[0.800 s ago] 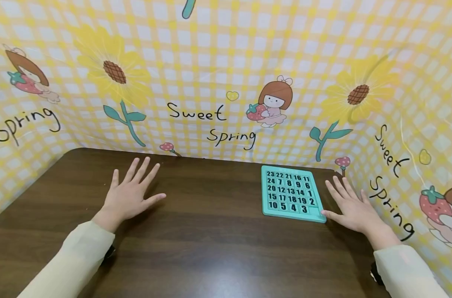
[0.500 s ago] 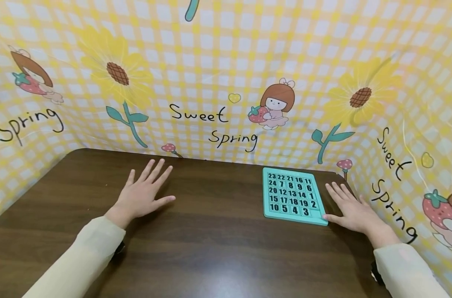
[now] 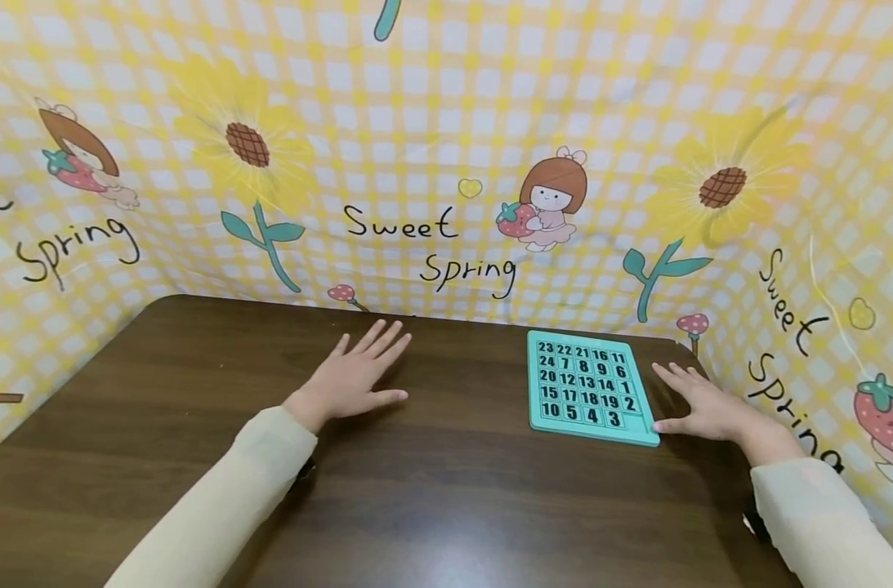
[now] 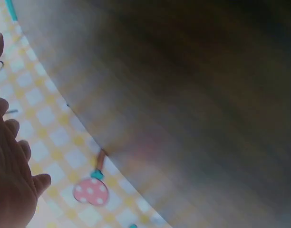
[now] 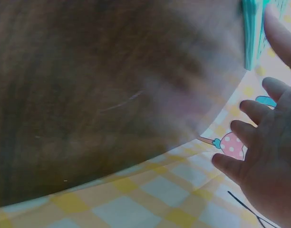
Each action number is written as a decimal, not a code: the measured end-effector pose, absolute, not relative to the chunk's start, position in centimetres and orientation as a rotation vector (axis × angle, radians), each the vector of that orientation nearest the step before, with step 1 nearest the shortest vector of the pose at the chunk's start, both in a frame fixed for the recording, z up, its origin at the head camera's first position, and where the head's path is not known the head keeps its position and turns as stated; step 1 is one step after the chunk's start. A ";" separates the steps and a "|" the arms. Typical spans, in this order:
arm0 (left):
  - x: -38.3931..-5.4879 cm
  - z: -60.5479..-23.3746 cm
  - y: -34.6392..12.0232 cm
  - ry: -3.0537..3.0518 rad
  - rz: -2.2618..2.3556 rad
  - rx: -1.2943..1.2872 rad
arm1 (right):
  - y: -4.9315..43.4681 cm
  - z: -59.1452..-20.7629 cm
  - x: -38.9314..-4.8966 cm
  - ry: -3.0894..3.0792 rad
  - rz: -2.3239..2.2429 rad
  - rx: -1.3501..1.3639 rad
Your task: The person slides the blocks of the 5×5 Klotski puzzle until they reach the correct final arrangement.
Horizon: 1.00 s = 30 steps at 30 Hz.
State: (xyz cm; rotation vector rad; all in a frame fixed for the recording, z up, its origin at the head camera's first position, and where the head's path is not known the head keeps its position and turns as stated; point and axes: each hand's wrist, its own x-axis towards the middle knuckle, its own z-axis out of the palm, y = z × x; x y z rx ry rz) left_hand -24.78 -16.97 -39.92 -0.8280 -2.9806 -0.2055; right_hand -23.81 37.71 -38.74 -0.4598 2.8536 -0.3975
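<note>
A turquoise number slide puzzle [image 3: 593,388] lies flat at the back right of the table, with black numerals on its tiles and one vacant slot at its lower right corner. My right hand [image 3: 711,412] is beside the puzzle's right edge, thumb at the lower right corner and fingers spread loosely; whether the thumb touches it, I cannot tell. In the right wrist view the puzzle's side [image 5: 251,35] shows near the thumb. To the left of the puzzle, apart from it, my left hand [image 3: 350,380] hovers over or lies on the table with fingers spread, holding nothing.
The dark brown wooden table [image 3: 446,490] has rounded back corners. A yellow checked cloth [image 3: 417,122] printed with flowers and figures hangs behind it and along both sides, close to my right hand.
My left hand has moved right, toward the puzzle. The fingers of my right hand have bent a little beside the puzzle. The head view has shifted slightly; the puzzle's tiles look the same.
</note>
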 end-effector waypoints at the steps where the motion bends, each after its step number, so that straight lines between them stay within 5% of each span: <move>1: -24.9 -39.8 -16.4 -2.986 -0.210 -0.851 | 37.7 -38.7 -23.9 2.833 -0.423 -0.462; 30: -27.5 -40.4 -3.6 -3.160 -0.444 -1.133 | 36.6 -38.3 -25.5 2.610 -0.614 -0.431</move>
